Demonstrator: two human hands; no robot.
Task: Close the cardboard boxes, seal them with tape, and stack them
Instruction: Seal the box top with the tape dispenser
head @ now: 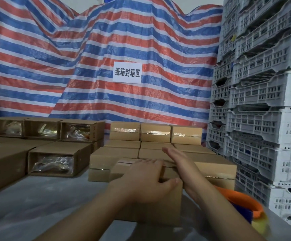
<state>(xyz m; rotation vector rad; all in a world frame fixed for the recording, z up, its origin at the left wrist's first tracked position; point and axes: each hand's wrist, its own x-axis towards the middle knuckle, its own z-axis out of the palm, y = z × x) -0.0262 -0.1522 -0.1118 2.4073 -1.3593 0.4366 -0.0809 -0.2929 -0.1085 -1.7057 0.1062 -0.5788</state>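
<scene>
A closed brown cardboard box [160, 207] stands in front of me on the grey table. My left hand [146, 180] lies on its top, fingers curled over the near right edge and gripping it. My right hand [179, 164] is flat, fingers together and stretched out, its edge pressed along the box's right side at the top seam. Behind it sit taped, sealed boxes [156, 134] in rows, a few stacked at the back. To the left lie several boxes with open ends [51, 163], clear plastic showing inside.
An orange and blue tape dispenser [242, 204] lies at the right, partly behind my right forearm. White plastic crates [263, 105] are stacked high on the right. A striped tarpaulin [71, 58] with a white sign [127, 73] hangs behind.
</scene>
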